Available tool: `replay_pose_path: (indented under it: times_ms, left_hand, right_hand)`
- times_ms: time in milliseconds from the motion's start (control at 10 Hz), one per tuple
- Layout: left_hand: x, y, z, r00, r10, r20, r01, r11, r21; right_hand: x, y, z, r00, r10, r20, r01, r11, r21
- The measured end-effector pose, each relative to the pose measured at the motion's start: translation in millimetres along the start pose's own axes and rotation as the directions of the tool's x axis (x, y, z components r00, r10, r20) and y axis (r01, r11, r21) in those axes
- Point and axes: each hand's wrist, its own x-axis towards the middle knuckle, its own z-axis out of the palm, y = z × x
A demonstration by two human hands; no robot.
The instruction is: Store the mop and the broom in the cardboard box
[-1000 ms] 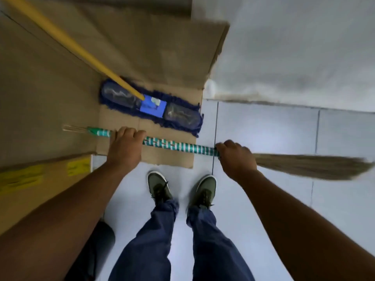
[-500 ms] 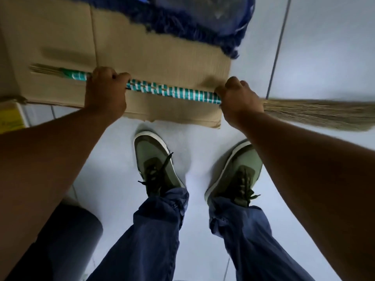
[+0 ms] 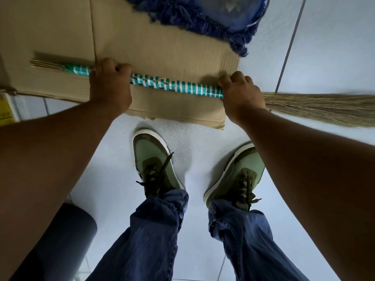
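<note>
I hold a broom (image 3: 174, 88) level in front of me, its handle wrapped in green and white striped tape. My left hand (image 3: 110, 86) grips the handle near its left end. My right hand (image 3: 241, 94) grips where the handle meets the straw bristles (image 3: 324, 108), which stick out to the right over the floor. Below the handle lies a flap of the cardboard box (image 3: 158, 51). The blue fringed mop head (image 3: 203, 15) rests on the cardboard at the top; its handle is out of view.
My two green shoes (image 3: 154, 161) stand on the pale tiled floor (image 3: 324, 47) just in front of the flap's edge. A dark grey cylinder (image 3: 67, 236) sits at the lower left. A yellow-labelled box edge (image 3: 5, 112) shows at the far left.
The view has tilted downward and closer, so the box walls and mop handle have left the frame. Both hands keep their grip on the broom, now lower over the cardboard flap.
</note>
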Motion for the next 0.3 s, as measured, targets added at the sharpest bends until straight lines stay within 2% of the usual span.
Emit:
replay_pose_path:
  times_ms: [200, 300]
  left_hand:
    - [-20, 0, -31, 0.996, 0.087, -0.016, -0.086, 0.996, 0.033]
    - [-40, 1, -60, 0.996, 0.08, -0.05, -0.08, 0.997, 0.001]
  right_hand:
    - [-19, -10, -30, 0.998, -0.063, -0.019, 0.061, 0.996, -0.072]
    - [-38, -12, -60, 0.997, -0.071, -0.042, 0.067, 0.994, -0.092]
